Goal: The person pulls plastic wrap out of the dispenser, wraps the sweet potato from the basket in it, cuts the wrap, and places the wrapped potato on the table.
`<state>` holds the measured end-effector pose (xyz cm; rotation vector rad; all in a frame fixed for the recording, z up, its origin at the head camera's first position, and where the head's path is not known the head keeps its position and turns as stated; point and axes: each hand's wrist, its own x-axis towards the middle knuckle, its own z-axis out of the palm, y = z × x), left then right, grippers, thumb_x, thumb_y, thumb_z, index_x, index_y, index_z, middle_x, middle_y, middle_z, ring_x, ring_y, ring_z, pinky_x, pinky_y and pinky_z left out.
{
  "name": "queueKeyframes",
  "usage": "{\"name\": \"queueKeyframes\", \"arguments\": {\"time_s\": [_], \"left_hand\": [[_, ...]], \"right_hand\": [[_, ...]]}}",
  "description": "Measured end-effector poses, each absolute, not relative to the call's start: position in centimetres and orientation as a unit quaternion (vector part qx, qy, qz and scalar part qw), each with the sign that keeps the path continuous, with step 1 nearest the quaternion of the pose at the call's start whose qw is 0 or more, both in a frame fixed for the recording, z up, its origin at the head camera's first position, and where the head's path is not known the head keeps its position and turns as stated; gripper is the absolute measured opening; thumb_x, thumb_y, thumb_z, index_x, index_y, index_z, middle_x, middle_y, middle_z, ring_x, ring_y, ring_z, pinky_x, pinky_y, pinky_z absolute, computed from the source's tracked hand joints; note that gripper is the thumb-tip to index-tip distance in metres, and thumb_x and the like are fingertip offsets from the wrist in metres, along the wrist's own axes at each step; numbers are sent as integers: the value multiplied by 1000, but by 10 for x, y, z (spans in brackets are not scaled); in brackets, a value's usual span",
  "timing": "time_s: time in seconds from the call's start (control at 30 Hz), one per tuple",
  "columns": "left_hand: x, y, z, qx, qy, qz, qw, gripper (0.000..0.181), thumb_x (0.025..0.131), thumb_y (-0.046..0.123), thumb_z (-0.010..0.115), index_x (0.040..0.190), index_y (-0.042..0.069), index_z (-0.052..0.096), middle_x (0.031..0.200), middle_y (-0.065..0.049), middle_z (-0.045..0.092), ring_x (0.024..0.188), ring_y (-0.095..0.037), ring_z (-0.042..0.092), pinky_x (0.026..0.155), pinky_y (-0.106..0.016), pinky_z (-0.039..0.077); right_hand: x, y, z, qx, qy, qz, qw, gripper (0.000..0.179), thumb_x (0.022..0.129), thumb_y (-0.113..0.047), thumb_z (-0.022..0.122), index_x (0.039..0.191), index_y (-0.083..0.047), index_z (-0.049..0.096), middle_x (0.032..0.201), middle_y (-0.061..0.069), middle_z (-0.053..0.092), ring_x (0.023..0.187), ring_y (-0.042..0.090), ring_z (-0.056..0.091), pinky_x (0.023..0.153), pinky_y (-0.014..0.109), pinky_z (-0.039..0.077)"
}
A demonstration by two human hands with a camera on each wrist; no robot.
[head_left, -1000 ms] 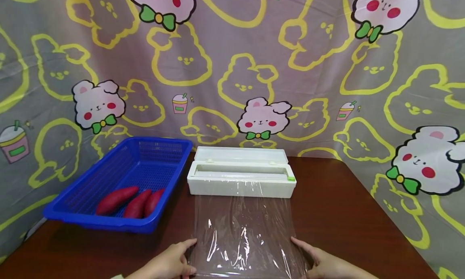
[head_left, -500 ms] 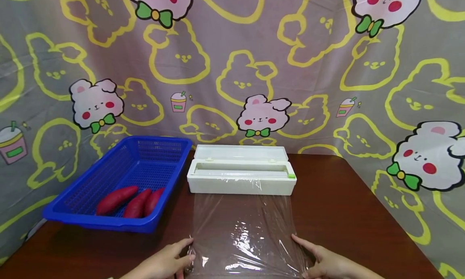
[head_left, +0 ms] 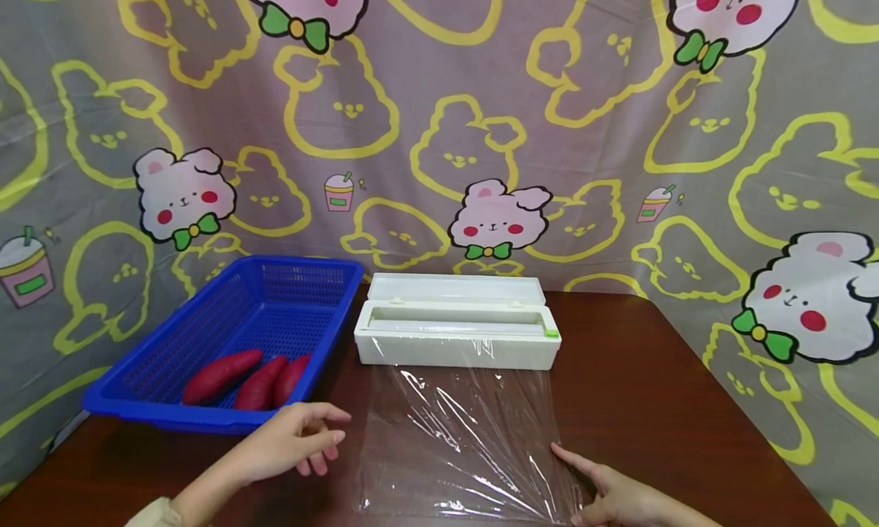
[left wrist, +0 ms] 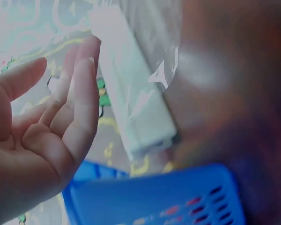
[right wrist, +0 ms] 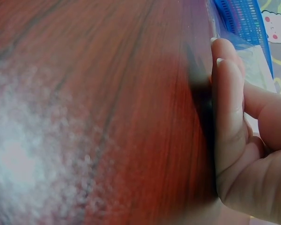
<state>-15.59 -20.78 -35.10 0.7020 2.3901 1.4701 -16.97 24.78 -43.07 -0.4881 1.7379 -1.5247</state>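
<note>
Head view: a sheet of clear plastic film point(head_left: 453, 451) runs from a long white box point(head_left: 458, 353) toward the person, spread over a dark reddish-brown table point(head_left: 645, 374). The right hand point(head_left: 614, 502) holds the film at its near right corner, the thumb at the corner and the index finger straight against the side edge. Creases fan out from that corner across the sheet. In the right wrist view, two fingers lie straight, close to the tabletop, while the place where thumb and film meet is hidden.

The left hand point(head_left: 284, 445) is released, fingers loosely bent and holding nothing; it hovers to the left of the film, apart from it. The left wrist view shows gaps between its thumb and fingers. A pale sleeve point(head_left: 156, 514) covers the left forearm.

The box sits near the back of the table, its lid point(head_left: 453, 288) tipped back, with a white roll point(head_left: 456, 328) inside and a green piece point(head_left: 552, 334) at the front right corner. Left of it stands a blue basket point(head_left: 158, 413) with slotted walls, holding three red sweet potatoes point(head_left: 221, 377) near its front end. Behind everything hangs a grey cloth point(head_left: 604, 157) printed with rabbits and drink cups.
</note>
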Motion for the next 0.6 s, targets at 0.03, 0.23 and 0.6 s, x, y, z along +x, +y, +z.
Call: {"name": "queueKeyframes", "arguments": {"time_s": [0.03,0.23,0.6], "left_hand": [[-158,-210,-347,243,820,505,115,34,90,13,53,112,-13,49,72,-8,60,56,-17,60,45,-32,49],[-163,-223,-333,250,814,519,75,31,90,7,51,112,-15,49,77,-10,61,62,-18,62,47,-34,50],[-178,-254,-316,222,807,543,66,37,92,10,49,114,-19,45,83,-21,61,68,-24,63,57,-37,52]], "right_hand": [[-169,247,-430,-181,690,-592,376,87,77,2,63,139,2,2,105,16,41,60,10,50,53,20,43],[-168,243,-427,-119,712,-581,376,84,76,4,63,140,-1,9,117,25,26,90,25,50,61,25,47],[-170,244,-427,-132,689,-601,383,84,78,4,63,139,1,5,119,29,23,85,25,56,63,25,48]]}}
